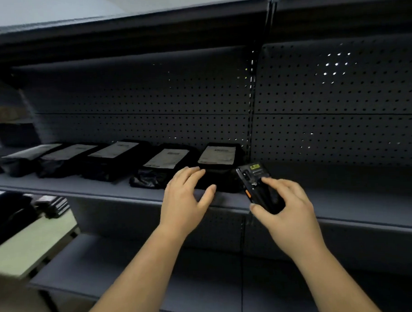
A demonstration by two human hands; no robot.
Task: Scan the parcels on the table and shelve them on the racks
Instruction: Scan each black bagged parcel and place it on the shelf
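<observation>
Parcel rack: dark metal with a perforated back, split by an upright into two bays.
Middle shelf: carries every shelved parcel, all in the left bay.
Surface: pale green, low at the left, with dark parcels waiting on it.
Shelved row: black bags lying flat with white labels up; the rightmost parcel lies just beside the upright, its front end near the shelf lip.
Left grip: spread wide, fingers laid straight over the front of the rightmost parcel, thumb at its near edge; it encloses nothing.
Right grip: fingers and thumb curled round the scanner, which is raised just right of that parcel.
Risk, parcel: the slick bag sits close to the lip, so a left grip dragging backward as it leaves would likely pull it off the shelf.
Risk, scanner: it seems held by the fingertips alone, so a knock against the upright or the bag could loosen it.
Count: five shelved parcels; at least two on the surface, where blur hides the exact number; one scanner; three shelf levels; two bays.
</observation>
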